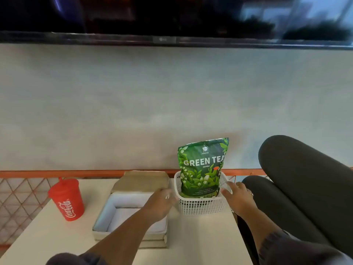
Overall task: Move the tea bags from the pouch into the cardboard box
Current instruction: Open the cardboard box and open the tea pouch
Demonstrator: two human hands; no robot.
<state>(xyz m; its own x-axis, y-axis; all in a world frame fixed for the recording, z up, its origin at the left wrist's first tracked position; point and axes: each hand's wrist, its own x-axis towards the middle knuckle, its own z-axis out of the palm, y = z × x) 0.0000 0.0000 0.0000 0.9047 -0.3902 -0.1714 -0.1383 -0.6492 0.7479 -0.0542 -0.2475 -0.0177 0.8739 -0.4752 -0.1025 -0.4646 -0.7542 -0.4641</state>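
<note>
Fingers (169, 195) of your left hand (159, 204) stretch loosely beside the basket (200, 207); your right hand (238, 197) rests relaxed fingers at its rim. Inside stands the pouch (202, 165), long axis upright, top up, beside the cardboard box (104, 217).

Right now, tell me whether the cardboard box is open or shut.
Open: the cardboard box has its lid folded back, white inside showing.

Pale plaster wall (172, 102) — dark screen (172, 16), perhaps a television, above; cream table (200, 236).
</note>
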